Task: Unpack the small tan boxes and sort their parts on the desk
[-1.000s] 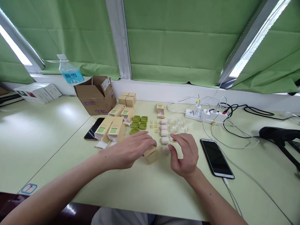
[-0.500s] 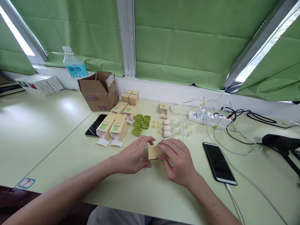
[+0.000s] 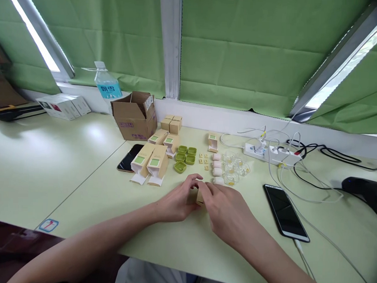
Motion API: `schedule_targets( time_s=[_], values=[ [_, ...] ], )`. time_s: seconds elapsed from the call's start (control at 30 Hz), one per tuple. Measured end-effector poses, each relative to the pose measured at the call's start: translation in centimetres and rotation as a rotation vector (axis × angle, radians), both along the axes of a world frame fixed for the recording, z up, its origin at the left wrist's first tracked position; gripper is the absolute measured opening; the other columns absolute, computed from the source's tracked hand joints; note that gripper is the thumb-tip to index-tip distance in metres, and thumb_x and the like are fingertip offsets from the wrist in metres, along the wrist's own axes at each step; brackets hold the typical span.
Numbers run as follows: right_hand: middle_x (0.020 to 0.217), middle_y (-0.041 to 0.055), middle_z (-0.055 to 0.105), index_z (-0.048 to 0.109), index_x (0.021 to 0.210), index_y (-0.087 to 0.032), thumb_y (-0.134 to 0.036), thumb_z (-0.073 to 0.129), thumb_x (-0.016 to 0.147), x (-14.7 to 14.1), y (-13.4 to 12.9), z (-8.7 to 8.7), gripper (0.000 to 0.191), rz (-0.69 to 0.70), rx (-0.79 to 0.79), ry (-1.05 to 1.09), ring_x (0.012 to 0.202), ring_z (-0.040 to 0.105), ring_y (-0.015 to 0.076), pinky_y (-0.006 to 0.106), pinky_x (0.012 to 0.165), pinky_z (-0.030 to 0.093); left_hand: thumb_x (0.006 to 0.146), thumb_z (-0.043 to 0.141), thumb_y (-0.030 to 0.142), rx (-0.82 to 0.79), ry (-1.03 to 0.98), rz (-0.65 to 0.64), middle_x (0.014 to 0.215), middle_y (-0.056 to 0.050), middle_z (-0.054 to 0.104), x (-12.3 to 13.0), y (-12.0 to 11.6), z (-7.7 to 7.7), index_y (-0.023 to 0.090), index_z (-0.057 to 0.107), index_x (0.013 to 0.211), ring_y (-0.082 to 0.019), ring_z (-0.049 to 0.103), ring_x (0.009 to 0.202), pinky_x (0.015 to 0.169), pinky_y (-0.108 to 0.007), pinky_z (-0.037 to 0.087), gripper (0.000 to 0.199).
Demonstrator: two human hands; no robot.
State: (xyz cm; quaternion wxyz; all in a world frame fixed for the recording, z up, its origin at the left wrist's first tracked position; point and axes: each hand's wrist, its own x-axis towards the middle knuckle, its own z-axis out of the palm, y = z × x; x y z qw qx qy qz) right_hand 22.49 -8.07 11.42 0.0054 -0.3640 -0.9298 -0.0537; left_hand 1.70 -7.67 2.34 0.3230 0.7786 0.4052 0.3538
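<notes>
Between my two hands, low over the front of the table, is a small tan cardboard box (image 3: 200,198), mostly covered by fingers. My left hand (image 3: 179,201) grips its left side, thumb low and fingers curled above. My right hand (image 3: 225,206) reaches over the top and right side, its fingers bent onto the box. Beyond my hands stand several green cups (image 3: 180,167), small yellow pieces (image 3: 201,161), pale pink pieces (image 3: 217,172) and clear domed pieces (image 3: 233,176). Open tan boxes with green labels (image 3: 157,163) lie to the left.
A brown carton (image 3: 136,122) and small closed boxes (image 3: 174,125) stand at the back, near a bottle (image 3: 109,87). One phone (image 3: 129,158) lies left, another (image 3: 285,213) right. A power strip (image 3: 273,154) with tangled cables is at the back right.
The view has swung slightly left. My right hand has turned and moved over the box, covering more of it. My left hand still holds its left side.
</notes>
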Motion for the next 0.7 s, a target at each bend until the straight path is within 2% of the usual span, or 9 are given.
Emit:
schedule_targets(
  time_s=[0.13, 0.23, 0.3, 0.37, 0.47, 0.57, 0.7],
  values=[
    [0.104, 0.015, 0.073, 0.051, 0.147, -0.007, -0.004, 0.068, 0.08, -2.1, -0.8, 0.5, 0.069, -0.019, 0.101, -0.214, 0.088, 0.072, 0.03, 0.038, 0.067, 0.051, 0.084, 0.074, 0.014, 0.047, -0.053, -0.018, 0.149, -0.018, 0.053, 0.0, 0.3, -0.8, 0.025, 0.035, 0.148, -0.034, 0.062, 0.136, 0.11, -0.051, 0.057, 0.075],
    [0.103, 0.0173, 0.071, 0.044, 0.151, -0.007, -0.006, 0.068, 0.083, -2.8, -0.9, 0.3, 0.072, 0.008, 0.169, -0.309, 0.087, 0.071, 0.032, 0.037, 0.064, 0.05, 0.081, 0.071, 0.008, 0.119, -0.033, -0.046, 0.143, -0.017, 0.057, 0.0, 0.8, -1.3, 0.024, 0.048, 0.136, -0.038, 0.048, 0.152, 0.116, -0.053, 0.053, 0.061],
    [0.105, 0.0175, 0.071, 0.041, 0.153, -0.01, -0.007, 0.07, 0.083, -2.7, -0.5, 0.3, 0.076, 0.05, 0.162, -0.325, 0.088, 0.071, 0.0321, 0.035, 0.063, 0.049, 0.082, 0.069, 0.006, 0.138, -0.013, -0.061, 0.141, -0.016, 0.059, 0.0, 1.1, -1.4, 0.023, 0.053, 0.13, -0.038, 0.039, 0.159, 0.119, -0.053, 0.052, 0.054],
    [0.105, 0.0164, 0.073, 0.041, 0.151, -0.013, -0.005, 0.069, 0.084, -2.2, 0.1, 0.5, 0.073, 0.072, 0.129, -0.291, 0.088, 0.073, 0.0315, 0.034, 0.061, 0.047, 0.086, 0.067, 0.007, 0.116, -0.028, -0.068, 0.143, -0.017, 0.06, 0.0, 1.1, -1.1, 0.024, 0.051, 0.135, -0.037, 0.044, 0.156, 0.116, -0.053, 0.054, 0.054],
    [0.098, 0.0125, 0.075, 0.043, 0.148, -0.015, -0.003, 0.063, 0.087, -0.9, 1.7, 0.9, 0.065, 0.049, 0.027, -0.121, 0.081, 0.074, 0.0298, 0.033, 0.059, 0.045, 0.093, 0.064, 0.011, 0.025, -0.076, -0.072, 0.148, -0.017, 0.062, 0.0, 0.8, -0.3, 0.027, 0.032, 0.153, -0.032, 0.06, 0.145, 0.112, -0.052, 0.058, 0.07],
    [0.094, 0.0068, 0.076, 0.039, 0.147, -0.019, -0.004, 0.052, 0.093, 0.8, 3.6, 0.3, 0.057, 0.006, -0.101, 0.199, 0.072, 0.073, 0.0261, 0.031, 0.059, 0.044, 0.096, 0.06, 0.011, -0.062, -0.073, -0.075, 0.153, -0.017, 0.063, -0.2, 0.6, 0.4, 0.031, 0.02, 0.16, -0.028, 0.062, 0.145, 0.113, -0.052, 0.058, 0.078],
    [0.118, 0.0112, 0.076, 0.046, 0.135, -0.024, -0.016, 0.042, 0.107, 2.3, 5.3, -2.4, 0.029, -0.035, -0.138, 0.719, 0.073, 0.073, 0.0201, 0.032, 0.066, 0.054, 0.096, 0.054, 0.007, -0.026, -0.016, -0.014, 0.161, -0.019, 0.055, -0.5, 0.5, 0.6, 0.03, 0.023, 0.159, -0.028, 0.053, 0.155, 0.122, -0.054, 0.051, 0.074]
  ],
)
